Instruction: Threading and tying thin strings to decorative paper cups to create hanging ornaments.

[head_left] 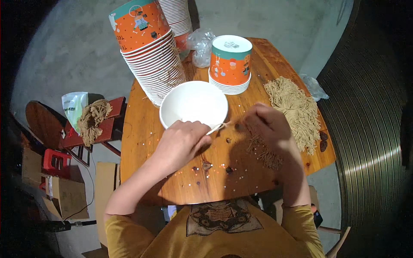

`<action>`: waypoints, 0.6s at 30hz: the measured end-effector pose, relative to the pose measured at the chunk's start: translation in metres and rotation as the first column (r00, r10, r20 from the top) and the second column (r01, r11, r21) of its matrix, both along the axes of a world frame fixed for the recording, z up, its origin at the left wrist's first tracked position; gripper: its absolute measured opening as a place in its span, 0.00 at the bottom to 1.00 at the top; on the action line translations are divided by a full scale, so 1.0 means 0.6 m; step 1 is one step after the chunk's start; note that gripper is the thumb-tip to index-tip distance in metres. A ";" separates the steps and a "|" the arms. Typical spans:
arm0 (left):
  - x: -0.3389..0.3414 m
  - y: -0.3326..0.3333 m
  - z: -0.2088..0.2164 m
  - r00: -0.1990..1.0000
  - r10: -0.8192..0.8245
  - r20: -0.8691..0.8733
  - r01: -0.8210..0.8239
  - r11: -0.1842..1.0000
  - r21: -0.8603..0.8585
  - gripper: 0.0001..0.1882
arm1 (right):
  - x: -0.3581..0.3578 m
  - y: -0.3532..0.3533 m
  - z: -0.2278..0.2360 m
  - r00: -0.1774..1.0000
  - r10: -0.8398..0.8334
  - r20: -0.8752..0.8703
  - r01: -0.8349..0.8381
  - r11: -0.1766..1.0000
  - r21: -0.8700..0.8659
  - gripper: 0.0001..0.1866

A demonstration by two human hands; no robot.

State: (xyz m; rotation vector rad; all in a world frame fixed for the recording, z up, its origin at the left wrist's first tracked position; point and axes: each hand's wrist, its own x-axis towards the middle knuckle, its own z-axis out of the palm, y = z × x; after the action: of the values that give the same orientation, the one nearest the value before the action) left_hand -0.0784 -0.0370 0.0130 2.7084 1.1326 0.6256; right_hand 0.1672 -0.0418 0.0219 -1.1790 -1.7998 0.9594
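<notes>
A white paper bucket (pixel 193 102) stands open in front of me, its inside showing. My left hand (pixel 183 139) is closed at its near rim, with the fingers over the edge. A thin pale cord (pixel 218 127) runs out past its thumb toward the right. My right hand (pixel 269 122) is closed in a pinch just right of the bucket, at the cord's far end; its fingertips are partly in shadow. Near the right wrist lie loose brown cords (pixel 267 157). Farther right is a large heap of tan cords (pixel 297 112).
A tall stack of nested paper buckets (pixel 150 71) leans at the back left of the wooden table (pixel 142 172). An upside-down orange bucket stack (pixel 231 64) stands behind, beside a clear plastic bag (pixel 201 46). A red bench (pixel 101 124) with more cords is at left.
</notes>
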 end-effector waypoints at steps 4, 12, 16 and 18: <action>-0.024 -0.004 0.000 0.999 -0.021 -0.029 0.023 0.997 0.070 0.05 | -0.035 0.036 -0.017 0.987 0.102 -0.123 -0.061 0.953 0.296 0.11; -0.046 0.002 -0.008 0.998 -0.067 0.006 0.067 0.997 0.040 0.07 | -0.123 0.064 -0.038 0.965 -0.087 -0.247 0.118 0.986 0.115 0.14; -0.004 0.000 -0.020 0.830 0.198 0.521 -0.034 0.951 -0.307 0.08 | -0.132 0.066 -0.043 0.977 -0.138 -0.165 0.162 0.976 0.147 0.15; 0.013 0.002 -0.021 0.810 0.246 0.532 -0.056 0.936 -0.347 0.08 | -0.135 0.067 -0.045 0.974 -0.133 -0.184 0.164 0.973 0.163 0.14</action>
State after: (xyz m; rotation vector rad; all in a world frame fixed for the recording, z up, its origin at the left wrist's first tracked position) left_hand -0.0708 -0.0356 0.0004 1.9621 1.1595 1.0815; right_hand 0.0865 -0.0015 -0.0053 -1.0690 -1.5998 0.7725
